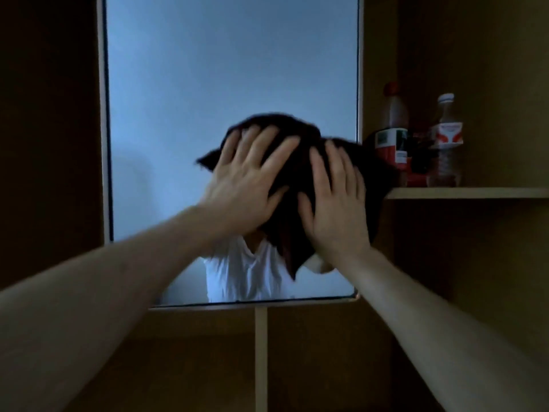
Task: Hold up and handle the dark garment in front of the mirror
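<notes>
A dark cloth (292,176) lies flat against the lower part of a tall wall mirror (231,69). Both my hands press on it with spread, straight fingers. My left hand (249,185) covers the cloth's left and upper part. My right hand (335,203) covers its right side. One corner of the cloth hangs down in a point below my right hand. Under the cloth the mirror reflects a white shirt (246,275); the cloth hides the rest of the reflection.
Right of the mirror, a wooden shelf (466,192) carries a red-capped bottle (392,138), a clear plastic bottle with a white cap (447,141) and a small red item between them. Dark wooden panels surround the mirror. The light is dim.
</notes>
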Demonstrator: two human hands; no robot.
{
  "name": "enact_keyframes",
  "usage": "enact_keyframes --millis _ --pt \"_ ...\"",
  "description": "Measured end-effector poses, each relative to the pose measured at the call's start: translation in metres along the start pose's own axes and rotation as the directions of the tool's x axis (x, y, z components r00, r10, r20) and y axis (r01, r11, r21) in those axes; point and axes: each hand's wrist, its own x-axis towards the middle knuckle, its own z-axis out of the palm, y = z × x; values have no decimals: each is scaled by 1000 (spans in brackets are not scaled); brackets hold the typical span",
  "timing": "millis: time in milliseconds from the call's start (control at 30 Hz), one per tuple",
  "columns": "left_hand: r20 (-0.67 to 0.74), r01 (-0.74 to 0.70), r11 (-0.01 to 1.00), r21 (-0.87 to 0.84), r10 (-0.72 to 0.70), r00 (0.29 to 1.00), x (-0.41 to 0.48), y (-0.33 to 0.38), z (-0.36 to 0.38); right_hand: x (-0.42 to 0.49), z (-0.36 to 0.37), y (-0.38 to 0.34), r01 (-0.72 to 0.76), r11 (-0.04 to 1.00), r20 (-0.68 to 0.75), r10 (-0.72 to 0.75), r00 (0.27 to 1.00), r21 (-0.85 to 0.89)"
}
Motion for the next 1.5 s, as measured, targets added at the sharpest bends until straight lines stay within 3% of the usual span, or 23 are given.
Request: enact_keyframes --millis 167,333,500,700,833,933,1033,1133,1300,1500 --pt "27 80 996 -36 -79 996 10 4 -6 11 -5 -6 -84 988 -17 87 996 128" --pt "-11 -24 1000 -20 24 1000 -67 28 15 -82 -1 -30 -144 979 65 135 989 143" --pt "136 -86 996 -31 89 987 -141 59 23 -170 -1 -46 -183 974 197 155 968 131" --pt "85 -129 991 -46 133 987 -106 34 20 -127 -6 -34 -147 976 205 112 972 159" --pt "-9 -25 1000 13 25 1000 -41 5 8 -37 -7 -19 -63 991 100 51 994 120" --pt "21 80 997 -5 -80 997 -15 -8 -7 2 -5 -25 -91 984 67 82 994 153" --pt "22 103 994 -24 -102 995 -36 -2 -2 -19 0 -38 -92 985 72 82 994 148" --pt "24 66 998 -16 -65 998 -94 16 9 -82 3 -49 -56 991 167 36 985 120" --pt "184 23 999 -24 -18 983 -179 51 13 -173 2 -58 17 994 274 -46 961 108" --pt "163 7 996 -89 8 987 -134 16 1 -107 -6 -41 71 971 257 -130 958 226"
